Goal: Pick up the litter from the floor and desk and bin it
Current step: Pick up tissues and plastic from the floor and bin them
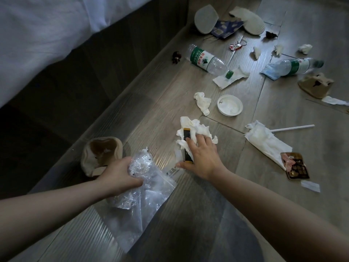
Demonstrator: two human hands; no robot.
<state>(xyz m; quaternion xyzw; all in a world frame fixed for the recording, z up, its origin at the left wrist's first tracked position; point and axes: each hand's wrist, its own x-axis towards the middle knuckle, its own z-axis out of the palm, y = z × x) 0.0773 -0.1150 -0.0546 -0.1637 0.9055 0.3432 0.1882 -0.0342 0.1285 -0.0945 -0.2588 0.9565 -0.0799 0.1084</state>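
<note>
Litter scattered on floor beside bed; both hands occupied.
Held: left hand grips clear plastic bag; right hand grips crumpled tissue and black sachet on floor. Around: crushed paper cup, white lid, water bottle.

White sheet drapes over dark bed base; small brown figurine stands near the base.
</note>
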